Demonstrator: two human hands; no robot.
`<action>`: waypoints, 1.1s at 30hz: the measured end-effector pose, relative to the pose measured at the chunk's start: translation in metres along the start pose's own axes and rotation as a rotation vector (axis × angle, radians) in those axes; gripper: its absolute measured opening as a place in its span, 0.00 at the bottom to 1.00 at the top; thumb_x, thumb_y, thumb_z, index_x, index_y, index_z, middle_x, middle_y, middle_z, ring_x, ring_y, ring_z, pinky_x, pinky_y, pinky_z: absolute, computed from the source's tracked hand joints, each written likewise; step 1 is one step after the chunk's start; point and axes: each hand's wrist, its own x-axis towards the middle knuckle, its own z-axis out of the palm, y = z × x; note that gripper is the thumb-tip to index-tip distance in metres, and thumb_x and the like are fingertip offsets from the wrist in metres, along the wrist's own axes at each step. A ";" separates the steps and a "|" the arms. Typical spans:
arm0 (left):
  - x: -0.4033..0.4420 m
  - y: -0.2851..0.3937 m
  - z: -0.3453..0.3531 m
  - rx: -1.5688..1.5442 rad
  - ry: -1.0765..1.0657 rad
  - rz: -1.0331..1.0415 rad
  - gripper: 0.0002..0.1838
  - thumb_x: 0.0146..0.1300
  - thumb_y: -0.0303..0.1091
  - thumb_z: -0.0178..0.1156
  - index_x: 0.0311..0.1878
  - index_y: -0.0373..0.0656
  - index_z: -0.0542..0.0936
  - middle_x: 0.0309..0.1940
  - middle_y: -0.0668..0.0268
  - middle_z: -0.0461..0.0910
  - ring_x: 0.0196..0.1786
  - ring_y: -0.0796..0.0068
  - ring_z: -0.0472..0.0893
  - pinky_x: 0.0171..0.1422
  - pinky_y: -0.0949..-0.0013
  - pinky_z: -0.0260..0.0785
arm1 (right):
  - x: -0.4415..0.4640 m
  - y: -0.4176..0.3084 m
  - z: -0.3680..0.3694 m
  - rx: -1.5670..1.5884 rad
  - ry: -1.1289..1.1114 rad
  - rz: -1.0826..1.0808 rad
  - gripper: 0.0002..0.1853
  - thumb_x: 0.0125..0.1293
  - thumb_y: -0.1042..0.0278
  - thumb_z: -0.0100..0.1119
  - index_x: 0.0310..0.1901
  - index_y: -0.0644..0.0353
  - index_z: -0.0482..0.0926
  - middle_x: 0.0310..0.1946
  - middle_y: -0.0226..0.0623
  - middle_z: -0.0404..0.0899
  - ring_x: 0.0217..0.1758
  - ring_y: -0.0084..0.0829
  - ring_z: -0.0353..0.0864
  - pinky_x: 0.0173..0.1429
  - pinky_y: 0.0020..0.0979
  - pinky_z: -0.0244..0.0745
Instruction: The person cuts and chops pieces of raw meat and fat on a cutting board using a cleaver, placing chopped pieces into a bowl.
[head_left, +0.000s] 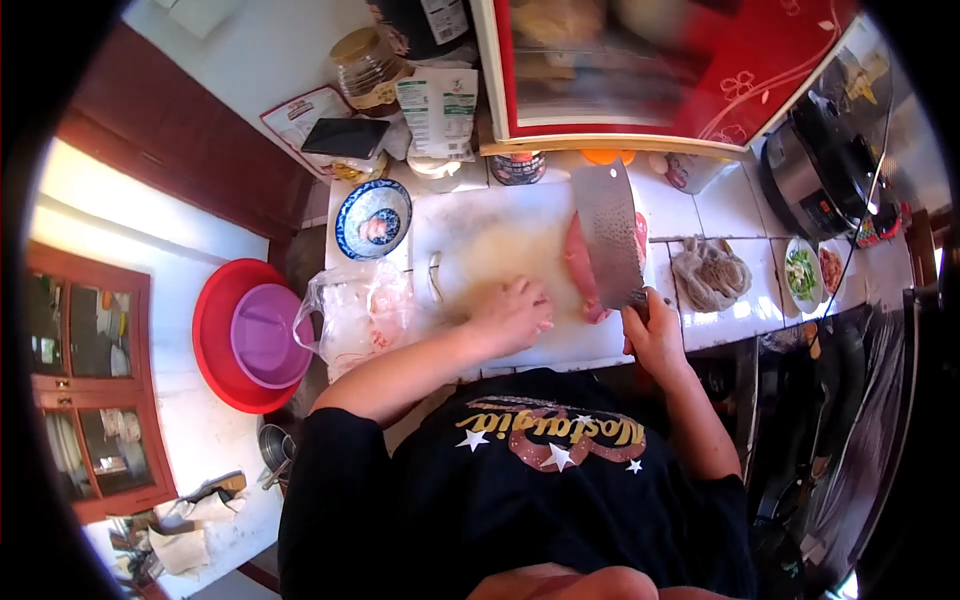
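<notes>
My right hand is closed round the handle of a broad cleaver, whose blade points away from me over the right part of a white cutting board. A strip of raw meat lies along the blade's left side, partly hidden by it. Left of the meat, my left hand is over the board with its fingers bent; whether something small is between them cannot be made out. A blue-and-white bowl with a little meat in it stands beyond the board's left edge.
A clear plastic bag lies at the board's left. To the right are a crumpled cloth, a plate of chopped greens and a rice cooker. A red cabinet stands behind. Nested basins are at the far left.
</notes>
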 end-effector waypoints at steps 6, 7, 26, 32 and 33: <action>0.002 -0.008 0.025 0.048 -0.082 -0.001 0.07 0.57 0.35 0.53 0.38 0.50 0.78 0.39 0.62 0.73 0.45 0.59 0.74 0.42 0.60 0.72 | -0.005 -0.010 0.007 -0.106 -0.015 -0.055 0.07 0.64 0.73 0.52 0.39 0.69 0.70 0.17 0.33 0.72 0.15 0.21 0.71 0.19 0.27 0.67; 0.001 -0.014 0.028 0.006 -0.077 -0.030 0.07 0.57 0.35 0.53 0.37 0.49 0.78 0.38 0.62 0.73 0.45 0.59 0.74 0.42 0.60 0.72 | -0.007 -0.015 0.008 -0.095 -0.020 -0.062 0.07 0.64 0.73 0.52 0.38 0.69 0.70 0.17 0.33 0.72 0.15 0.21 0.71 0.18 0.26 0.66; -0.084 -0.204 -0.127 0.089 -0.162 -0.594 0.15 0.53 0.32 0.61 0.46 0.43 0.81 0.47 0.54 0.77 0.49 0.54 0.77 0.57 0.62 0.68 | -0.004 0.005 0.024 -0.067 -0.058 -0.011 0.11 0.64 0.73 0.54 0.44 0.70 0.70 0.18 0.35 0.75 0.16 0.22 0.72 0.21 0.27 0.67; -0.072 -0.171 -0.146 0.272 -0.114 -0.572 0.09 0.53 0.38 0.62 0.34 0.45 0.84 0.33 0.60 0.80 0.45 0.60 0.75 0.52 0.59 0.66 | -0.015 -0.011 0.017 -0.034 -0.019 0.038 0.08 0.65 0.73 0.54 0.40 0.68 0.70 0.19 0.33 0.74 0.16 0.20 0.71 0.20 0.25 0.67; -0.078 -0.177 -0.142 0.371 -0.110 -0.487 0.08 0.53 0.37 0.61 0.33 0.45 0.83 0.32 0.60 0.79 0.45 0.60 0.75 0.51 0.59 0.66 | -0.016 -0.008 0.015 -0.020 -0.012 0.038 0.07 0.65 0.73 0.54 0.40 0.68 0.70 0.19 0.33 0.74 0.16 0.20 0.71 0.21 0.25 0.67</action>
